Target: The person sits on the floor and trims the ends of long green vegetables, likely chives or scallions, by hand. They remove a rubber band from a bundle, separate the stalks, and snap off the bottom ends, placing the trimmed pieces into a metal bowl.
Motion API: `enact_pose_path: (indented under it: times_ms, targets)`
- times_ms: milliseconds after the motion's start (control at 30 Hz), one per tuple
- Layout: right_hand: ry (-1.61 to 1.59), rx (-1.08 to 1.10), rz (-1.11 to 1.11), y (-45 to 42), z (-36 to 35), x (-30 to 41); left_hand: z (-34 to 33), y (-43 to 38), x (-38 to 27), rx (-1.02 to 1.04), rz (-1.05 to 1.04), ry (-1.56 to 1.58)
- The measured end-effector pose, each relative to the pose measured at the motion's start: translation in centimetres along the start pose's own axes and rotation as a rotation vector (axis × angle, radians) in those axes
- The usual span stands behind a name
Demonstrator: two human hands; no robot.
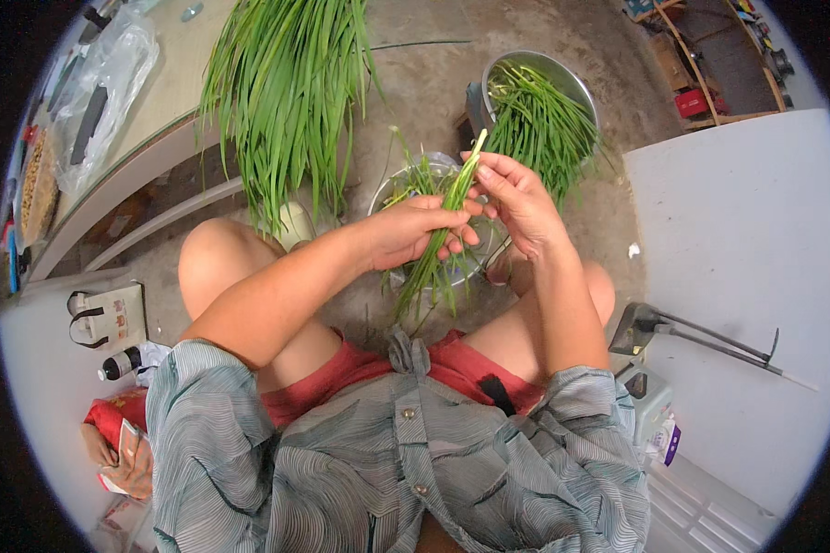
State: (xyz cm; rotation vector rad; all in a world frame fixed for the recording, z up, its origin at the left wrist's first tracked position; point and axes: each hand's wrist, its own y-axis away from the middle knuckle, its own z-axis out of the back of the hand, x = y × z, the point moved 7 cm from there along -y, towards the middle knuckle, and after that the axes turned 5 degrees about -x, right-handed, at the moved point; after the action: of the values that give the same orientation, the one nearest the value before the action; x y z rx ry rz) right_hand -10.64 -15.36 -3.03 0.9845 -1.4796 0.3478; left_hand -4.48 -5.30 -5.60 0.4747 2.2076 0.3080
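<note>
My left hand (422, 228) is closed around the middle of a small bunch of green garlic chives (425, 273), whose pale stem ends point up and to the right. Against those stem ends are the fingertips of my right hand (515, 197); whether they pinch a stem is not clear. Beneath both hands stands a round bucket (380, 197) with loose green scraps in it, partly hidden. A metal basin (590, 97) beyond my right hand holds a heap of chives (543, 124). A large pile of long chives (290, 104) hangs over the table's edge.
The table (173, 83) at the upper left carries a clear plastic bag (121, 90). Along the left wall are a tote bag (114, 318) and a dark bottle (121, 363). A long-handled dustpan (633, 328) leans at the right, near a plastic jug (647, 401).
</note>
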Motion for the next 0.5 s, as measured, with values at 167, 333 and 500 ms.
enact_pose_path:
  times_ms: [167, 333, 500]
  targets:
    - [-0.048, -0.031, 0.029, -0.3, 1.2, -0.2, -0.4, 0.4, -0.1, -0.023, 0.026, 0.07]
    - [-0.07, -0.156, 0.135, -0.6, 2.4, 1.1, 0.8, -0.1, -0.4, -0.165, -0.051, 0.047]
    - [-0.117, -0.238, 0.217, -0.7, 4.4, 2.3, 2.8, -0.1, -1.8, -0.365, -0.233, -0.046]
